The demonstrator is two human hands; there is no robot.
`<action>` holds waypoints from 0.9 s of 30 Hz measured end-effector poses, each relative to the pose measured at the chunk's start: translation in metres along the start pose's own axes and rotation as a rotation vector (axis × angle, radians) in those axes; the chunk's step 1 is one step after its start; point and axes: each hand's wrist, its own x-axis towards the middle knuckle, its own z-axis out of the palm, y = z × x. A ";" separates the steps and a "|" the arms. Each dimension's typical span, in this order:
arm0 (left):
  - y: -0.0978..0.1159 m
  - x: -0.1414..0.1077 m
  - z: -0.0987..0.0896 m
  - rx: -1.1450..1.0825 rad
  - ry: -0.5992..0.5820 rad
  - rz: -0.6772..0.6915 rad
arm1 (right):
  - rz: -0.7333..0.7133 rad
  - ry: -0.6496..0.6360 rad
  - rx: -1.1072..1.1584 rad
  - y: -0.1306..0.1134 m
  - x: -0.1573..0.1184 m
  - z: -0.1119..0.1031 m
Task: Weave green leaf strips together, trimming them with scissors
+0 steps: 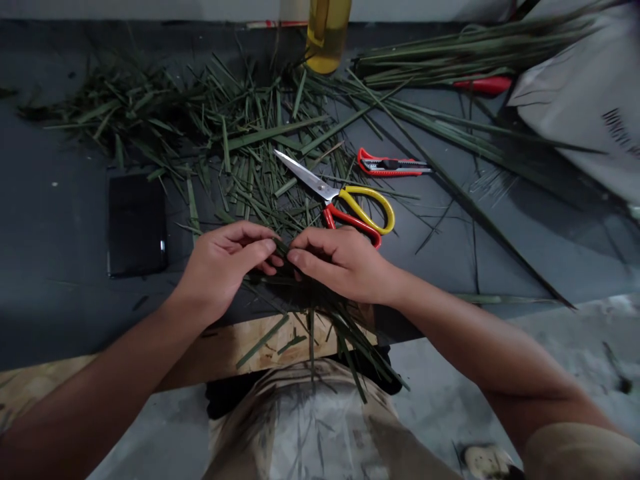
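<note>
Near the table's front edge, my left hand (pixel 227 263) pinches a small piece of green leaf strip (pixel 282 248) between thumb and fingers. My right hand (pixel 340 261) grips the same green piece from the other side, the fingertips of both hands almost touching. Long green strips (pixel 350 327) hang below my hands over the edge and toward my lap. Just beyond my right hand lie scissors (pixel 327 192) with one yellow and one red handle, blades pointing up-left. A red box cutter (pixel 393 165) rests behind them.
Cut leaf pieces (pixel 165 113) are heaped across the dark table (pixel 55 267). A black phone (pixel 136 225) lies at left. A yellow bottle (pixel 327 40) stands at the back. Long leaves (pixel 465 53) and a whitish bag (pixel 585 87) occupy the right.
</note>
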 end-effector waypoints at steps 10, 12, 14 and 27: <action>0.004 0.000 -0.001 -0.014 0.046 -0.038 | -0.044 -0.025 -0.120 0.001 -0.002 0.006; 0.004 0.000 0.000 -0.001 0.040 -0.024 | -0.067 -0.023 -0.179 0.002 -0.002 0.005; 0.005 -0.001 0.000 -0.017 0.025 -0.049 | -0.099 -0.004 -0.185 0.003 -0.002 0.006; 0.009 0.000 -0.004 -0.188 -0.110 -0.226 | -0.301 0.091 -0.204 0.005 -0.004 0.012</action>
